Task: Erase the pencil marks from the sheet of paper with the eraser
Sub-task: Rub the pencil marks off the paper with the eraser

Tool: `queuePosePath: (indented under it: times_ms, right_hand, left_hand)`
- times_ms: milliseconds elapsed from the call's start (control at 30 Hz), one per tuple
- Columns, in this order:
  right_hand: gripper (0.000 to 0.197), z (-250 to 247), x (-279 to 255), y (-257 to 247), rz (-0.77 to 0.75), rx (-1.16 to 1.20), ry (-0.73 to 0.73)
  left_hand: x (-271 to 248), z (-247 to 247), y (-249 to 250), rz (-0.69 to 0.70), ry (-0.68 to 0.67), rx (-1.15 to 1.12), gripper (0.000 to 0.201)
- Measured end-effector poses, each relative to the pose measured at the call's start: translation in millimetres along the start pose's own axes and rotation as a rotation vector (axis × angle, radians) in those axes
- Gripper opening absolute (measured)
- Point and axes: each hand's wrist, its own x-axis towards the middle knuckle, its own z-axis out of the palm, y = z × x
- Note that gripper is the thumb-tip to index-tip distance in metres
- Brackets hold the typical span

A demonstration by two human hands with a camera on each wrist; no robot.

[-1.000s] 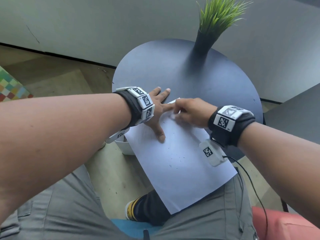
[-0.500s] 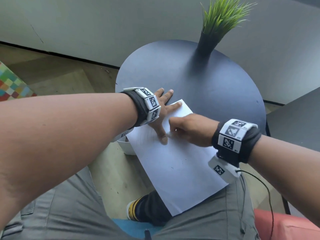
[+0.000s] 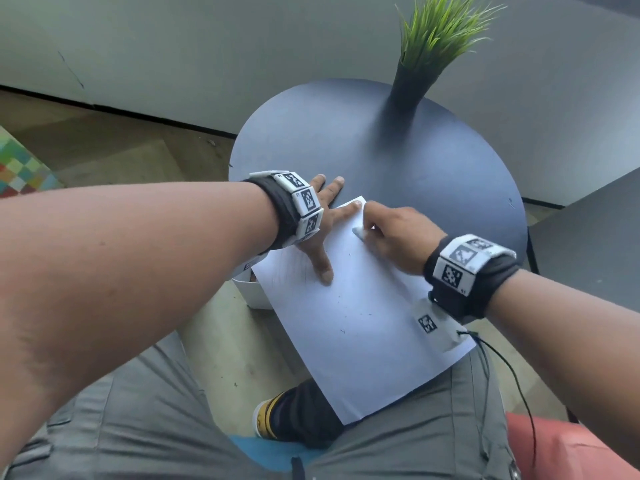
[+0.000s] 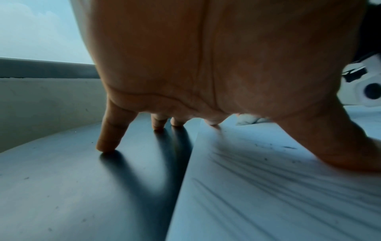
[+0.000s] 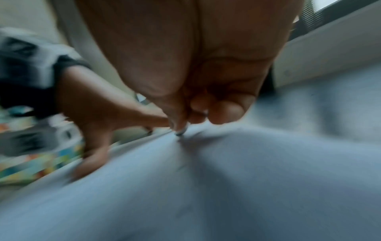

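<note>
My left hand [image 3: 320, 223] is spread flat, pinning the paper [image 3: 363, 323] on the bench [image 3: 450, 168]; my right hand [image 3: 394, 237] pinches the eraser [image 3: 358, 232] against the sheet's far corner.

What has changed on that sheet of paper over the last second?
The right hand, pinching the eraser, rubbed down toward the middle of the sheet of paper and has now gone back up to its far corner, near the left index fingertip. The left hand stayed spread, thumb and index finger pressing the paper, other fingers on the round table. The potted plant did not move.
</note>
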Motion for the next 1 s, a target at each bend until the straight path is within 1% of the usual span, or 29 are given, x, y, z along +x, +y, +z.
queuePosePath:
  times_ms: [33,100,133,167,233,300,333,400,467,500,533,567,633,700,733,767,800,867,900,933,967,1000]
  right_hand:
    - [0.021,4,-5,-6,-0.066,-0.032,-0.066]
    - [0.015,10,-17,-22,-0.193,-0.049,-0.243]
    - [0.015,10,-19,-23,-0.203,-0.026,-0.271]
    - [0.018,7,-17,-18,-0.154,0.01,-0.245]
    - [0.024,3,-6,-4,-0.002,0.113,-0.143]
    - [0.028,3,0,7,0.081,0.145,-0.082]
    - [0.027,4,2,11,0.103,0.153,-0.071]
    - [0.024,8,4,13,0.132,0.17,-0.054]
    - [0.024,8,7,14,0.178,0.183,-0.043]
    - [0.024,7,8,13,0.199,0.177,-0.036]
    - [0.024,7,6,11,0.203,0.163,-0.024]
    - [0.023,8,3,8,0.181,0.144,-0.007]
    - [0.023,11,-9,-5,0.066,0.096,-0.026]
    - [0.022,13,-25,-23,-0.118,0.029,-0.155]
    - [0.022,13,-28,-26,-0.167,0.016,-0.211]
    - [0.022,11,-26,-25,-0.163,0.005,-0.221]
    - [0.022,8,-20,-21,-0.105,0.013,-0.185]
    - [0.023,2,-6,-3,0.087,0.056,-0.039]
    - [0.023,1,-2,1,0.15,0.069,0.017]
    - [0.021,3,-5,-1,0.139,0.05,0.024]
    - [0.018,7,-9,-8,0.073,0.026,-0.03]
    - [0.017,11,-16,-18,-0.02,0.015,-0.122]
  left_hand:
    - [0,0,0,-0.003,0.002,0.008,0.152]
    - [0,0,0,-0.009,0.003,0.022,0.152]
    - [1,-1,1,-0.01,0.005,0.024,0.152]
    - [2,-1,1,-0.01,0.007,0.021,0.152]
    - [-1,-4,2,-0.02,0.012,0.008,0.149]
    - [-6,-8,4,-0.016,0.045,-0.002,0.142]
    - [-10,-10,6,0.005,0.083,0.005,0.136]
    - [-14,-10,8,0.079,0.173,0.043,0.115]
    - [-17,-4,8,0.126,0.197,0.06,0.093]
    - [-19,1,8,0.124,0.185,0.043,0.088]
    - [-21,6,8,0.113,0.166,0.019,0.091]
    - [-21,11,7,0.105,0.144,-0.002,0.099]
    - [-22,18,6,0.104,0.097,-0.027,0.123]
    - [-23,22,5,0.11,0.06,-0.038,0.137]
    - [-23,22,5,0.111,0.053,-0.038,0.139]
    - [-22,22,4,0.111,0.054,-0.037,0.14]
    - [-21,21,4,0.111,0.056,-0.038,0.14]
    - [-20,21,4,0.106,0.059,-0.049,0.14]
    - [-20,22,4,0.101,0.056,-0.057,0.141]
    - [-20,22,4,0.099,0.053,-0.063,0.141]
    - [-21,23,4,0.097,0.049,-0.064,0.141]
    - [-21,24,4,0.098,0.047,-0.061,0.141]
